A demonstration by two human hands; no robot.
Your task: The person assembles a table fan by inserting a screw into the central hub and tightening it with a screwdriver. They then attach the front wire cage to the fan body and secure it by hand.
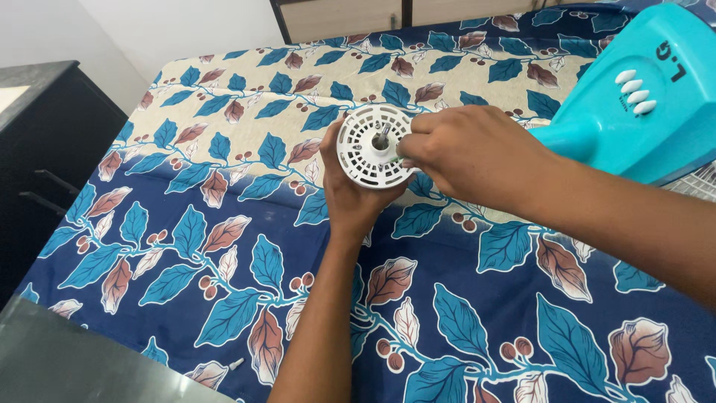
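We note our left hand cupping the white motor housing above the leaf-print bed, right hand pinched narrow at its rim beside the shaft; a loose cupping grip could, we judge, drop it.

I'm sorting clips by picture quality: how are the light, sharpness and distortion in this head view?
Head view: soft, even light with hardly any shadow under the hands; the white round motor housing is bright yet keeps its slot detail; the left hand and right hand look sharp; the leaf-print cloth stretches slightly toward the corners; the turquoise fan base is cut off.
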